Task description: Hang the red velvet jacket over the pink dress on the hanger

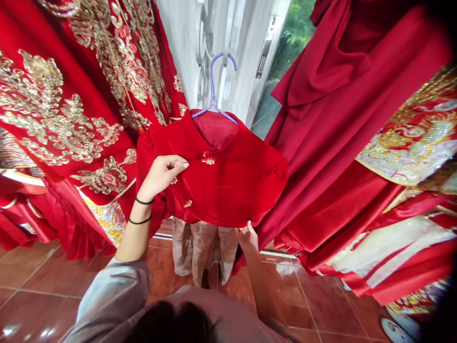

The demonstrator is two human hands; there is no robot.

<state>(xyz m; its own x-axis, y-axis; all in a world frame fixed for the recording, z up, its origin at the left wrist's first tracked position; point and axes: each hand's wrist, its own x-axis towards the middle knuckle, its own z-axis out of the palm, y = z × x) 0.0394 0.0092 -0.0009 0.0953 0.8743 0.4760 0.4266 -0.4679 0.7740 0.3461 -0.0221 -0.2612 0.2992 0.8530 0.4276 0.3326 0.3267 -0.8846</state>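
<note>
Jacket [228, 190] of red velvet is spread at the center of the frame, a purple hanger [213, 90] rising from its collar. My left hand [164, 174], left of center, has its fingers pinched on the garment's front, near a gold floral fastening [208, 161]; my right hand [248, 236], at lower center, grasps the hem. Gold-sequined red clothing [67, 126] fills the upper left, deep-red drapery [317, 119] the upper right, above red floor tiles [303, 295].
</note>
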